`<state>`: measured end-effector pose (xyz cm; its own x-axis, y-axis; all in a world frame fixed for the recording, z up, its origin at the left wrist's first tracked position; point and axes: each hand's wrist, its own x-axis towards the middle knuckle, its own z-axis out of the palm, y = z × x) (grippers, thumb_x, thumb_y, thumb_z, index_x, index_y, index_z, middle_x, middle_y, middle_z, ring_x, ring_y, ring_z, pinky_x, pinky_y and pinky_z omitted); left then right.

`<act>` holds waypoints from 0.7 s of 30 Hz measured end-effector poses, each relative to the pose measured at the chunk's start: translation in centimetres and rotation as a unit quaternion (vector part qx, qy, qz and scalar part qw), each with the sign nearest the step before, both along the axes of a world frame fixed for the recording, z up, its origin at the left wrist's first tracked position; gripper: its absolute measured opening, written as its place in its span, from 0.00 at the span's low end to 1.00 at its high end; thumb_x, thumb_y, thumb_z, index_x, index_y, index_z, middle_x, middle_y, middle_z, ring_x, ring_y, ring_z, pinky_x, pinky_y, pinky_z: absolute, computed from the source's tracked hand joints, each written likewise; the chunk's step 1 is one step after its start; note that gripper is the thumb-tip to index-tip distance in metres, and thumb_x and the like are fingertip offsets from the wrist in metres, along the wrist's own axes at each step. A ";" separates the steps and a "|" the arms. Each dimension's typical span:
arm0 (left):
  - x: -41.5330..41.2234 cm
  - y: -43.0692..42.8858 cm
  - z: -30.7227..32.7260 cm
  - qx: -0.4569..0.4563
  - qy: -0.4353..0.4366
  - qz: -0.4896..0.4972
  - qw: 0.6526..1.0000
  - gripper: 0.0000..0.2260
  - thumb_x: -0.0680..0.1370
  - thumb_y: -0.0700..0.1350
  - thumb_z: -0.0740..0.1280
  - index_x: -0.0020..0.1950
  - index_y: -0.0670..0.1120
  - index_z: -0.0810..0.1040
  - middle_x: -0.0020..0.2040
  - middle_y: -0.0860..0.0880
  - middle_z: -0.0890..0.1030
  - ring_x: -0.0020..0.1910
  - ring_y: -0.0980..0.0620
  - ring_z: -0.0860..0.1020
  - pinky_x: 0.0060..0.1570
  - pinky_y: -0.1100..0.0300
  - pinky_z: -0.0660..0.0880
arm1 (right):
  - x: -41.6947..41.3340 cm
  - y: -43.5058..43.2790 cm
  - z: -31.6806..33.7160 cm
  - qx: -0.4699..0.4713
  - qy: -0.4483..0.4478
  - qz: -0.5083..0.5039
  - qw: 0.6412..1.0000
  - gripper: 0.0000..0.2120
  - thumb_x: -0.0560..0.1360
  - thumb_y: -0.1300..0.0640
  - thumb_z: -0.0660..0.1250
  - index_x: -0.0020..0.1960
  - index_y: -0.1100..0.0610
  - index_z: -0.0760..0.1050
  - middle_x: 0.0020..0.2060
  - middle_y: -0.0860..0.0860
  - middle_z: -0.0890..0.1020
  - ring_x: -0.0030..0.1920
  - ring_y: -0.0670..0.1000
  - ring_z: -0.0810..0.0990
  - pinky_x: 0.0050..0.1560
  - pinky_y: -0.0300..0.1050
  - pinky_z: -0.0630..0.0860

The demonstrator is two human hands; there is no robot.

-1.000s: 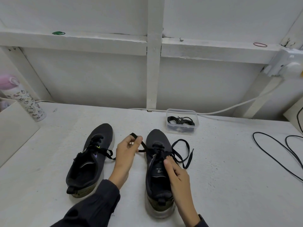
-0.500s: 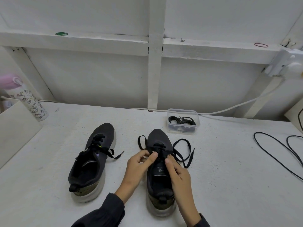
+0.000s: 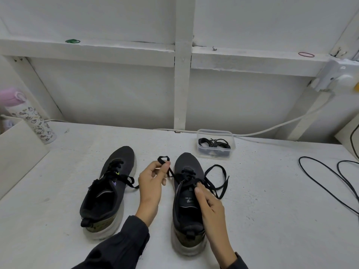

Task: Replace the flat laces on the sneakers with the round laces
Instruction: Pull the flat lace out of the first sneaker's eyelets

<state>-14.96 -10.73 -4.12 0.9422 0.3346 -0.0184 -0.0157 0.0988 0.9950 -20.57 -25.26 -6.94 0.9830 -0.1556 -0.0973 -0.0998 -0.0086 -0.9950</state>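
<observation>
Pulling the flat lace out of the middle sneaker

At the bottom of the frame my two hands are apart, one on each side of the middle sneaker [image 3: 187, 162]. My right hand [image 3: 209, 206] curls onto the tongue and top edge to hold the shoe down so it does not slide. I think it grips only the shoe, but its fingers hide that spot. My left hand [image 3: 153, 181] pinches the flat lace [image 3: 163, 159] with thumb and finger and holds it out to the left, so it can slip from the holes. The second sneaker [image 3: 122, 156], at lower left, has its flat lace in. Farther back, right of middle, the round laces [image 3: 213, 142] wait in a clear box [image 3: 213, 131] on the table [image 3: 272, 210].
</observation>
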 end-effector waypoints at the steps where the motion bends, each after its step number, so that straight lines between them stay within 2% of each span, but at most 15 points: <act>1: 0.1 -0.1 0.0 -0.021 -0.001 0.018 1.000 0.06 0.78 0.42 0.69 0.41 0.45 0.80 0.29 0.52 0.72 0.28 0.54 0.67 0.34 0.65 0.68 | 0.0 0.0 0.0 0.000 -0.001 -0.001 1.000 0.30 0.70 0.39 0.64 0.67 0.54 0.76 0.65 0.44 0.78 0.69 0.41 0.71 0.73 0.48 0.66; 5: -0.3 -0.6 -0.2 -0.057 0.007 0.030 0.998 0.05 0.79 0.42 0.67 0.45 0.43 0.80 0.30 0.52 0.72 0.29 0.55 0.68 0.34 0.64 0.69 | 0.0 0.0 -0.1 0.005 0.000 -0.004 1.000 0.31 0.70 0.38 0.64 0.67 0.53 0.76 0.66 0.44 0.77 0.69 0.41 0.71 0.73 0.48 0.66; 8: -1.4 -1.1 -0.6 -0.045 0.042 -0.042 0.997 0.08 0.77 0.48 0.69 0.48 0.43 0.78 0.33 0.53 0.76 0.31 0.56 0.71 0.30 0.65 0.69 | 0.0 0.1 0.0 0.013 0.005 -0.006 1.000 0.32 0.70 0.33 0.66 0.67 0.52 0.77 0.65 0.43 0.77 0.68 0.41 0.71 0.73 0.48 0.67; 10: -2.1 -1.4 -1.3 -0.035 0.071 -0.105 0.991 0.14 0.73 0.52 0.71 0.52 0.44 0.79 0.38 0.49 0.79 0.35 0.54 0.75 0.33 0.63 0.71 | 0.0 0.2 0.1 0.014 0.007 -0.011 1.000 0.34 0.68 0.31 0.66 0.66 0.51 0.77 0.64 0.43 0.79 0.67 0.41 0.73 0.72 0.50 0.68; 12: -2.6 -1.4 -2.0 -0.007 0.087 -0.129 0.988 0.13 0.71 0.53 0.72 0.50 0.46 0.81 0.41 0.46 0.82 0.39 0.52 0.79 0.38 0.60 0.75 | -0.1 0.3 0.1 0.016 0.010 -0.011 1.000 0.34 0.67 0.31 0.65 0.66 0.50 0.77 0.63 0.43 0.79 0.67 0.42 0.74 0.71 0.51 0.69; 15: -2.3 -0.9 -2.6 0.056 0.071 -0.115 0.989 0.06 0.76 0.47 0.71 0.43 0.46 0.82 0.37 0.52 0.81 0.39 0.54 0.77 0.41 0.60 0.72 | -0.2 0.3 0.3 0.014 0.011 -0.006 1.000 0.30 0.71 0.34 0.68 0.66 0.50 0.77 0.64 0.43 0.79 0.68 0.42 0.73 0.72 0.51 0.68; 18: -1.7 -0.6 -2.0 0.093 0.041 -0.084 0.991 0.05 0.76 0.45 0.71 0.42 0.44 0.81 0.35 0.55 0.80 0.38 0.58 0.75 0.42 0.61 0.70 | -0.1 0.0 0.5 0.014 0.016 -0.003 1.000 0.31 0.69 0.37 0.65 0.67 0.52 0.76 0.66 0.44 0.77 0.69 0.41 0.71 0.73 0.49 0.66; 21: -0.9 -0.2 -0.2 0.019 0.027 -0.010 0.999 0.06 0.78 0.44 0.68 0.42 0.44 0.78 0.32 0.54 0.73 0.34 0.57 0.69 0.37 0.62 0.66 | -0.2 -0.1 0.4 0.015 0.014 -0.001 1.000 0.30 0.70 0.38 0.65 0.66 0.53 0.77 0.65 0.43 0.78 0.68 0.40 0.71 0.73 0.46 0.66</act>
<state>-15.85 -10.97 -4.32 0.9469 0.3165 -0.0562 0.0391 0.0600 0.9974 -20.73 -25.32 -6.52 0.9796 -0.1533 -0.1297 -0.1281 0.0207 -0.9916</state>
